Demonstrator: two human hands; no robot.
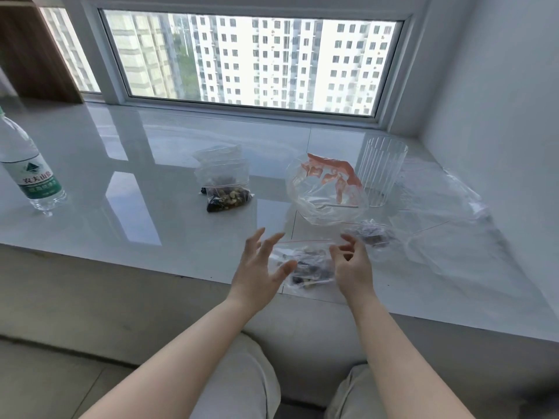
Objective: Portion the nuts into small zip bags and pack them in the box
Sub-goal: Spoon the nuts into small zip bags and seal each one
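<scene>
A small zip bag of mixed nuts (pixel 307 267) lies at the front edge of the white sill (pixel 151 213), between my two hands. My left hand (pixel 260 267) hovers at its left side with fingers spread, the thumb at the bag's edge. My right hand (pixel 352 267) is at its right side, fingers loosely curled by the bag's top corner, with no clear grip. A second small bag of nuts (pixel 373 235) lies just behind to the right. A stack of filled small bags (pixel 227 192) sits further back at centre.
A large clear bag with red print (pixel 326 189) stands behind the hands, with a clear ribbed container (pixel 379 173) beside it. Crumpled clear plastic (pixel 447 228) covers the sill on the right by the wall. A water bottle (pixel 30 173) stands far left.
</scene>
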